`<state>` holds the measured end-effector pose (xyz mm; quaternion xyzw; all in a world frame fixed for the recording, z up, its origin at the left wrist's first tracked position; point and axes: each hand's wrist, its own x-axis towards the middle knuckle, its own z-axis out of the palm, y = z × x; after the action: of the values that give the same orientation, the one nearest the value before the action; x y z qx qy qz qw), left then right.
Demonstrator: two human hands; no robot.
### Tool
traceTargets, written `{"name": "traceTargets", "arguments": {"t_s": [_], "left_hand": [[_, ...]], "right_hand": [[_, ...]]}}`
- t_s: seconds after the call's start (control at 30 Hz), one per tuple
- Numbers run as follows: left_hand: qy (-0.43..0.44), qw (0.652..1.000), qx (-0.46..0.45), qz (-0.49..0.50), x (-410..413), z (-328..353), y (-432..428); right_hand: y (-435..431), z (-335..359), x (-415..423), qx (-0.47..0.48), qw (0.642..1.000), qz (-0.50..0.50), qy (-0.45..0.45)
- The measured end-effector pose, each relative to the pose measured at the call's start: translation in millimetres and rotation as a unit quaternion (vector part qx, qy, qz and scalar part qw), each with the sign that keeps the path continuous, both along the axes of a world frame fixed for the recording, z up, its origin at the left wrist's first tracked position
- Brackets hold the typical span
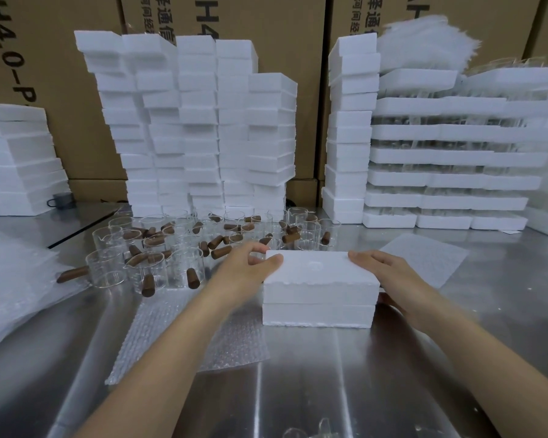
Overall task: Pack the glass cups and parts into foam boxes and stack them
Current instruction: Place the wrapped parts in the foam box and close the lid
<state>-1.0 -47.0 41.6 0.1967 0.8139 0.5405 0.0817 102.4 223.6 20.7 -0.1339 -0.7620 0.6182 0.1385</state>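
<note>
A closed white foam box [320, 289], lid on base, sits on the metal table [345, 380] in front of me. My left hand [250, 267] grips its left end, thumb on the lid and fingers curled round the far corner. My right hand [389, 276] holds the right end, fingers along the lid's edge and thumb low on the side. Behind the box stand several clear glass cups [146, 270] mixed with brown wooden handles [192, 278].
Tall stacks of foam boxes [203, 121] rise at the back centre, with more foam stacks [456, 159] at right and another pile [16, 159] at left. Bubble wrap [184, 336] lies under my left forearm, and a foam sheet [424, 257] lies to the right. Cardboard cartons [298, 33] line the rear.
</note>
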Motion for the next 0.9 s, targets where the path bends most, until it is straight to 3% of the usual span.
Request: {"name": "traceTargets", "arguments": {"t_s": [0.2, 0.53, 0.7, 0.9], "left_hand": [[-0.021, 0.999, 0.039, 0.03, 0.7, 5.4, 1.4], [-0.019, 0.998, -0.04, 0.044, 3.0, 0.7, 0.9], [-0.044, 0.998, -0.03, 0.038, 8.1, 0.7, 5.5], [-0.118, 0.988, 0.099, 0.005, 22.9, 5.7, 15.4]], "right_hand": [[3.3, 8.5, 0.0, -0.007, 0.999, -0.041, 0.014], [3.5, 6.8, 5.8, -0.023, 0.998, 0.018, -0.056], [7.2, 8.0, 6.1, -0.028, 0.996, 0.047, -0.071], [17.3, 9.8, 10.0, -0.075, 0.992, 0.051, -0.087]]}}
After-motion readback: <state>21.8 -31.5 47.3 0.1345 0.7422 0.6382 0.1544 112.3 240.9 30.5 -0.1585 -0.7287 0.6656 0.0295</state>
